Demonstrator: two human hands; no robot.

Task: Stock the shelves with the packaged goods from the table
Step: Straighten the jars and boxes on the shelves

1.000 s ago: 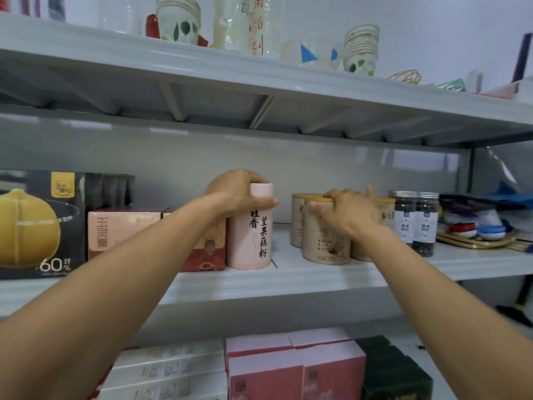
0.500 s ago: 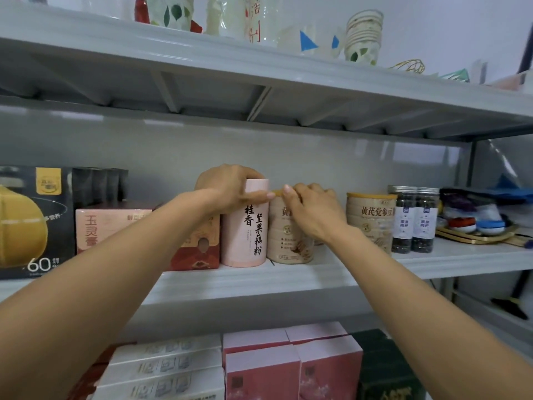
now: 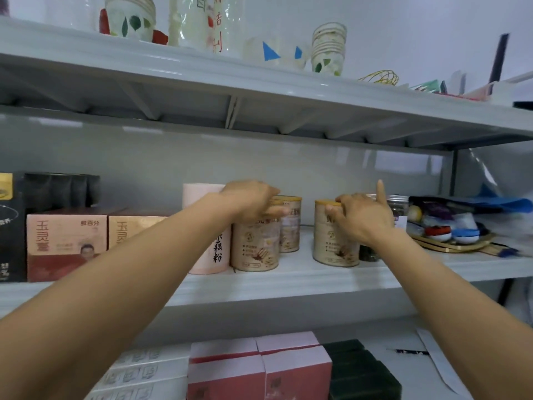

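Note:
On the middle shelf (image 3: 288,280) stand a tall pink canister (image 3: 202,197) and three beige cans with yellow lids. My left hand (image 3: 249,199) grips the top of the front left can (image 3: 255,246), which stands right beside the pink canister. A second can (image 3: 291,226) stands just behind it. My right hand (image 3: 360,217) grips the top of the right can (image 3: 331,243), with the index finger pointing up. A gap separates the two held cans.
Pink boxes (image 3: 66,243) and a black box (image 3: 11,226) fill the shelf's left end. Dark jars (image 3: 399,203) and a gold tray (image 3: 450,245) with small items sit at the right. Paper cups (image 3: 328,47) stand on the top shelf. Pink, white and dark boxes (image 3: 294,370) lie on the lower shelf.
My left hand left the pink canister and now grips the front left can. My right hand moved right from that can onto the right can.

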